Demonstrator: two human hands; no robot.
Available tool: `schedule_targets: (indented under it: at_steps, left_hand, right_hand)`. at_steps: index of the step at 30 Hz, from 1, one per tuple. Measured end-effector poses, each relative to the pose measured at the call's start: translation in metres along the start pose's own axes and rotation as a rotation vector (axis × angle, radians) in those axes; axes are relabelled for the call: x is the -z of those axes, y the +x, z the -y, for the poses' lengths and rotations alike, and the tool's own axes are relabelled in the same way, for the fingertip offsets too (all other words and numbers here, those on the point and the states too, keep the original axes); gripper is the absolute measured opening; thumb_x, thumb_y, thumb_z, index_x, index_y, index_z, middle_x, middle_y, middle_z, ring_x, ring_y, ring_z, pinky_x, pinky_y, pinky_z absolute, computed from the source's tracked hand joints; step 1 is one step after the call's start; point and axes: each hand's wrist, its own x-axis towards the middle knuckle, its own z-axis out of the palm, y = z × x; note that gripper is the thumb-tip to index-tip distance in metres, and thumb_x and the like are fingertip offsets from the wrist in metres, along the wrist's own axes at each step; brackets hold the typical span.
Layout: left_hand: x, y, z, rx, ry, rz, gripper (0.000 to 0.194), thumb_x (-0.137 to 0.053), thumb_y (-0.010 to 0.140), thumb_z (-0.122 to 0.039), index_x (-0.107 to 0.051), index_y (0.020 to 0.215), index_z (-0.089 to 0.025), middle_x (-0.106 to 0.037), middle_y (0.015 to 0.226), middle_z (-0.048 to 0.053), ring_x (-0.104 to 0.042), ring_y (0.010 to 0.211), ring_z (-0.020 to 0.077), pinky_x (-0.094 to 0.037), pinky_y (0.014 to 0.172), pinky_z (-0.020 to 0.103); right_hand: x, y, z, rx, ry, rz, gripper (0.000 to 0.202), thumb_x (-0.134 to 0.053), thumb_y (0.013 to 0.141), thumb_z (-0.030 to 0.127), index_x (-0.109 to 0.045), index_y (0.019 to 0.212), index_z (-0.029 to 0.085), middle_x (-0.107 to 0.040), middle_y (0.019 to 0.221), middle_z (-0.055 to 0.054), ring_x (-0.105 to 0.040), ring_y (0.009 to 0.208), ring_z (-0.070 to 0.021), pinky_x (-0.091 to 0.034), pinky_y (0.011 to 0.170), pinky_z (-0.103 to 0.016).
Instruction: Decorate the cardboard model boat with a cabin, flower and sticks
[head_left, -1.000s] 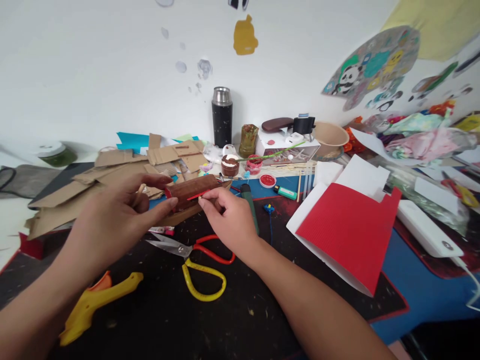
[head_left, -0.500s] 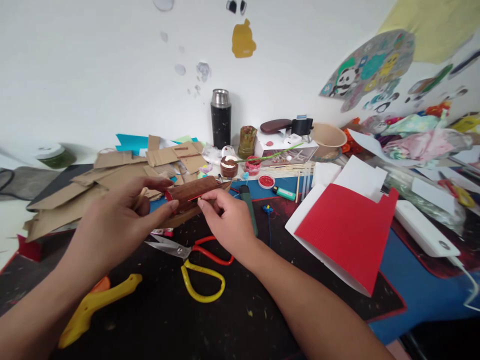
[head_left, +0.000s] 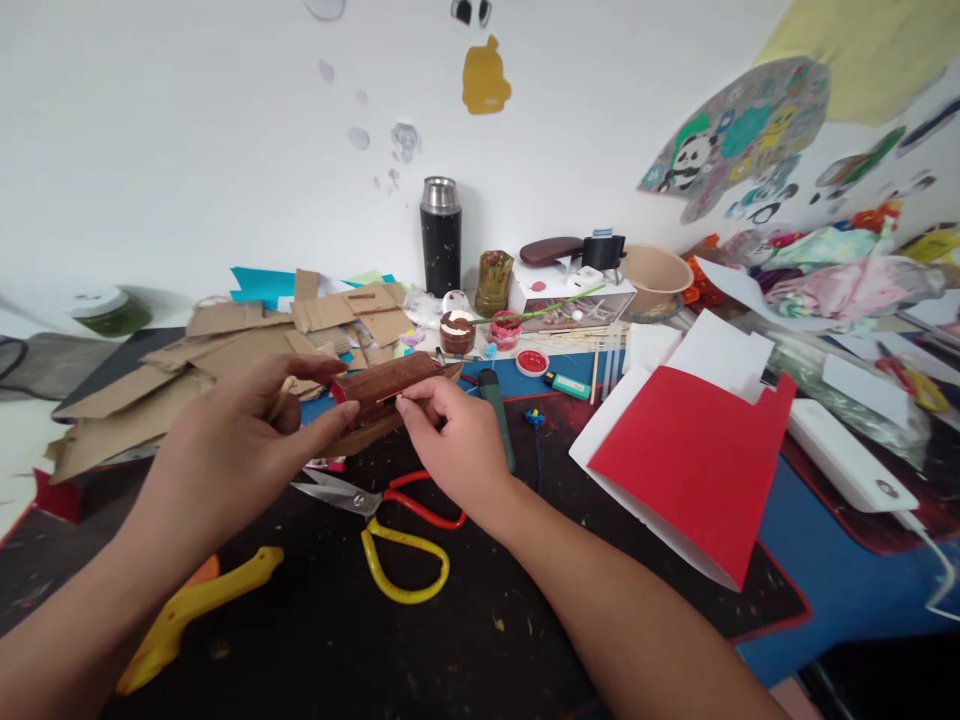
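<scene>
A small brown boat-shaped model (head_left: 390, 378) with a rounded roof is held above the mat in front of me. My left hand (head_left: 247, 420) grips its left end between thumb and fingers. At its near side, my right hand (head_left: 455, 430) pinches a thin little strip (head_left: 386, 399) by one end, the strip lying against the model. The right fingertips partly hide the strip's end. Below both hands lie scissors (head_left: 409, 530) with one red and one yellow handle, blades spread. A yellow-handled tool (head_left: 199, 610) rests near my left forearm.
Cardboard pieces (head_left: 180, 365) pile up at the left. Behind stand a black thermos (head_left: 441, 240) and an open pot of red paint (head_left: 532, 362). A green lighter (head_left: 568, 386) and a dark green tool (head_left: 496, 420) lie nearby. Red corrugated sheet (head_left: 690, 465) and a white power bank (head_left: 851, 458) are at right.
Both hands keep nearly the same place on the model. The strip at my right fingertips has turned slightly, its red side showing less. The rest looks unchanged.
</scene>
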Motion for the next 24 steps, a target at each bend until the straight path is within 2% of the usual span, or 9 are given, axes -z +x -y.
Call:
schedule_targets:
  at_steps: [10,17,24]
  left_hand:
    - [0.0012,-0.0028,-0.002,-0.071,0.038,-0.053,0.051,-0.066,0.092,-0.066,-0.08,0.12,-0.026,-0.039,0.051,-0.011,-0.041,0.046,0.0158,-0.027,0.053,0.03]
    - [0.0006,-0.0079,-0.0076,-0.192,0.092,-0.129,0.046,-0.065,0.098,-0.061,-0.08,0.121,-0.024,-0.045,0.058,-0.009,-0.048,0.055,0.0166,-0.033,0.061,0.03]
    - [0.0005,-0.0079,-0.0084,-0.18,0.088,-0.141,0.045,-0.063,0.098,-0.062,-0.08,0.119,-0.025,-0.045,0.059,-0.008,-0.047,0.055,0.0174,-0.031,0.059,0.032]
  right_hand:
    - [-0.0009,0.0006,-0.0026,0.012,0.029,-0.034,0.012,-0.073,0.105,0.032,-0.082,0.102,0.023,-0.074,0.072,0.003,-0.063,0.062,-0.0152,-0.046,0.066,-0.029]
    - [0.0004,0.0006,-0.002,0.022,0.023,-0.039,0.012,-0.073,0.105,0.031,-0.081,0.102,0.023,-0.074,0.072,0.002,-0.064,0.062,-0.0153,-0.046,0.067,-0.029]
    - [-0.0008,0.0005,-0.0015,-0.006,0.067,-0.033,0.013,-0.074,0.105,0.035,-0.081,0.105,0.024,-0.075,0.072,0.003,-0.065,0.063,-0.0159,-0.047,0.066,-0.029]
